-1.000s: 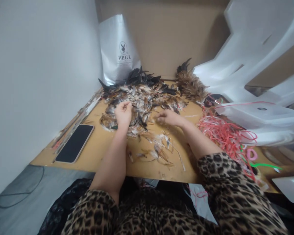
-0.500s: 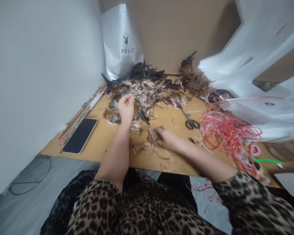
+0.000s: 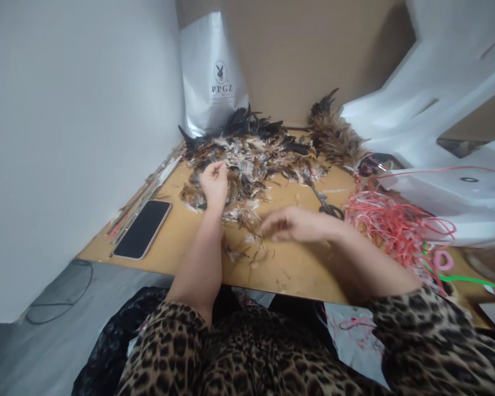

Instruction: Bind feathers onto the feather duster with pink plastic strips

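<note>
A broad heap of brown, white and black feathers covers the back of the table. Over its near left part is my left hand, fingers pinched together; whatever lies between the tips is too small to make out. My right hand is in front of the heap, slightly blurred, its fingers stretched out and apart with nothing visible in them. Just left of its fingertips, small loose feathers are scattered on the table. Black-handled scissors lie beyond my right wrist, blades toward the heap.
A phone lies at the table's left. Behind the heap stands a silver bag. To the right are a bundle of brown feathers, tangled red strips, a pink ring and white plastic. A wall borders the left side.
My right hand has lifted off the loose feathers near the table's front, moved right and opened. My left hand stays pinched over the heap. The view has shifted slightly.
</note>
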Available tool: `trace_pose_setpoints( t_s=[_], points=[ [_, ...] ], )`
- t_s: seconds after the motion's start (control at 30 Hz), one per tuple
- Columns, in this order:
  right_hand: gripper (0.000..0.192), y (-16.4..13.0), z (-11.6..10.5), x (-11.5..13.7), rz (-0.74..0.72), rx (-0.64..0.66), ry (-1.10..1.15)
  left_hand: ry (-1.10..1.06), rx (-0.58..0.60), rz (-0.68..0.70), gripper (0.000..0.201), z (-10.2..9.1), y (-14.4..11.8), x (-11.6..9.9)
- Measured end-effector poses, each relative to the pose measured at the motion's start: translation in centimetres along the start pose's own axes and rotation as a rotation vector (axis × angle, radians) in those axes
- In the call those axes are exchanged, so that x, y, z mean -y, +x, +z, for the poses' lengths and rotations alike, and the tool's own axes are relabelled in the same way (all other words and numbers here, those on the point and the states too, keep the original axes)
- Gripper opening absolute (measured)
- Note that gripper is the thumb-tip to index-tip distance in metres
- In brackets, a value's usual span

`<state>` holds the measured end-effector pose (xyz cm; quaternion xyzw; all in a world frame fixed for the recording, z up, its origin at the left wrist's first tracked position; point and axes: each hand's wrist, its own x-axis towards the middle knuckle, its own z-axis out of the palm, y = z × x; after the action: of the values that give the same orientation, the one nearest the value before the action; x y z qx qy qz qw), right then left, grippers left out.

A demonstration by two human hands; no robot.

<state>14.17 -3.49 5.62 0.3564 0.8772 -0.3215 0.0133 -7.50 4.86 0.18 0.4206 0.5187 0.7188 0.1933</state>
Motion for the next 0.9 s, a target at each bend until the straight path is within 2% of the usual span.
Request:
trace_pose_setpoints(
  t_s=[0.03, 0.1, 0.17, 0.27, 0.33, 0.4, 0.47, 0.53, 0.6, 0.67, 0.73, 0.83, 0.9],
  points=[
    [0.03, -0.8, 0.9, 0.7, -0.122, 0.157, 0.083, -0.021, -0.006, -0.009, 0.011, 0.0, 0.0, -0.1],
    [0.028, -1.1, 3.0, 1.9, -0.284, 0.308, 0.074, -0.059, -0.012, -0.011, 0.012, 0.0, -0.1, -0.4],
    [0.026, 0.2, 4.9, 2.7, -0.377, 0.323, 0.009, -0.08, -0.017, 0.003, 0.012, 0.0, -0.2, -0.6],
    [0.029, 3.9, 6.1, 2.6, -0.415, 0.12, -0.023, -0.072, -0.015, 0.02, 0.012, -0.2, -0.3, -0.7],
    [0.033, 6.0, 5.5, 1.9, -0.4, -0.029, 0.021, -0.062, -0.007, 0.016, 0.012, -0.3, -0.3, -0.7],
    [0.035, 7.0, 4.1, 0.9, -0.368, -0.1, 0.176, -0.057, 0.0, 0.002, 0.012, -0.4, -0.2, -0.6],
    [0.034, 6.9, 2.1, -0.2, -0.271, -0.173, 0.379, -0.055, 0.003, -0.008, 0.012, -0.4, -0.1, -0.5],
    [0.03, 6.4, 0.3, -1.4, -0.139, -0.332, 0.5, -0.055, 0.011, -0.012, 0.012, -0.3, -0.1, -0.4],
    [0.028, 6.1, -0.7, -2.6, -0.031, -0.506, 0.522, -0.06, 0.03, -0.013, 0.011, 0.0, -0.3, -0.3],
    [0.028, 6.6, -0.4, -3.6, 0.044, -0.598, 0.514, -0.057, 0.077, -0.014, 0.011, 0.3, -0.6, -0.3],
    [0.031, 7.7, 0.7, -4.4, 0.082, -0.618, 0.495, -0.033, 0.151, -0.018, 0.01, 0.6, -1.0, -0.5],
    [0.027, 9.7, 2.6, -4.9, 0.064, -0.644, 0.424, 0.018, 0.268, -0.027, 0.01, 0.8, -1.7, -0.9],
    [0.02, 10.5, 3.0, -4.8, 0.034, -0.694, 0.415, 0.026, 0.335, -0.027, 0.01, 0.8, -1.9, -1.4]
  ],
)
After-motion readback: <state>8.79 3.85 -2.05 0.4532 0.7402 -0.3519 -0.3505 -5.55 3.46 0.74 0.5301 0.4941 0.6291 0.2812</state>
